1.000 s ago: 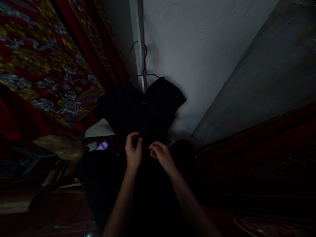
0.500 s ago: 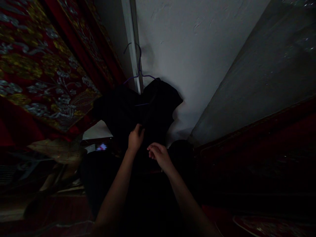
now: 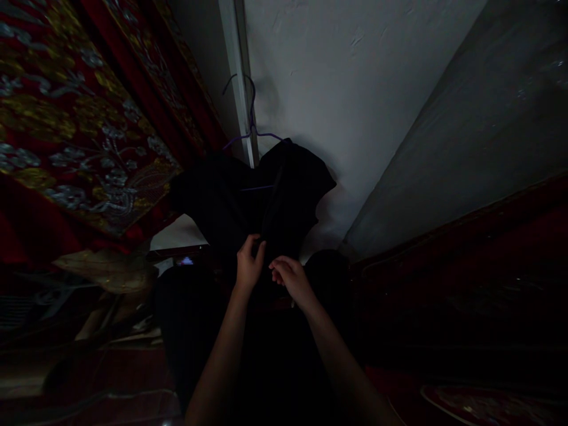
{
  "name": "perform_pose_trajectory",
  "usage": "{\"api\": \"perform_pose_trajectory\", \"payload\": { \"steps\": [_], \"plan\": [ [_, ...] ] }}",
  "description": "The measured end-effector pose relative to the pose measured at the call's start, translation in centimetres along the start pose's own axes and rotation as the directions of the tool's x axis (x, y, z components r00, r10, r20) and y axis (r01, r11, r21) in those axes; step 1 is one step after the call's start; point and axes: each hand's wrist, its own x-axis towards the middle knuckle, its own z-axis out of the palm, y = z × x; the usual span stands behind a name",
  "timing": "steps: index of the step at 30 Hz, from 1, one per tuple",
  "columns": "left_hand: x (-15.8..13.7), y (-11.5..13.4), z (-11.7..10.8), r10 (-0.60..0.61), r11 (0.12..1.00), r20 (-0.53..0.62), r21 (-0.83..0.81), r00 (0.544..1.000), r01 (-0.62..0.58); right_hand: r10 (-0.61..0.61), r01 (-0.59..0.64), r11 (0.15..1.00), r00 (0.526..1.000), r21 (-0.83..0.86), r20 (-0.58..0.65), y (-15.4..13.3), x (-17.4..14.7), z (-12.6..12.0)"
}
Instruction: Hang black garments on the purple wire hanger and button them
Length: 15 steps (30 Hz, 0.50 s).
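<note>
A black garment (image 3: pixel 295 195) with an open front hangs on a thin purple hanger (image 3: pixel 252 118), whose hook loops past a pale vertical strip on the wall. My left hand (image 3: pixel 249 263) is closed on the garment's front edge, low on its opening, thumb against the fingers. To its right and slightly lower, my right hand (image 3: pixel 289 277) has its fingers curled in against the thumb. Whatever the right hand may pinch is too dark to make out. The garment's lower part merges with the dark clothing on my lap.
Red cloth (image 3: pixel 89 112) with gold and silver embroidery hangs at the left. A white wall (image 3: pixel 337 89) stands behind the hanger, with a grey slanted surface (image 3: pixel 444 130) to its right. Another dark red cloth (image 3: pixel 488 236) lies right. A blurred lit object (image 3: pixel 186 260) shows left of the garment.
My left hand has moved slightly right and down, closer to my right hand, along the garment's edge. The garment's right shoulder has shifted a little to the right. My right hand stays nearly in place.
</note>
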Motion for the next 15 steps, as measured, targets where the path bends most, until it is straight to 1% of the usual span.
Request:
{"api": "perform_pose_trajectory", "payload": {
  "steps": [3, 8, 15],
  "plan": [
    [-0.2, 0.0, 0.1, 0.0, 1.0, -0.016, -0.012, 1.0, 0.0, 0.003, -0.003, 1.0, 1.0, 0.004, -0.007, 0.1, 0.0, -0.1],
    [-0.6, 0.0, 0.2, 0.08, 0.996, -0.072, 0.043, 0.994, -0.077, 0.002, -0.003, 1.0, 1.0, 0.006, 0.007, 0.6, 0.0, -0.2],
    [-1.2, 0.5, 0.1, 0.123, 0.992, -0.108, 0.049, 0.987, -0.118, 0.02, -0.02, 1.0, 1.0, -0.003, 0.024, 0.9, 0.0, -0.1]
  ]
}}
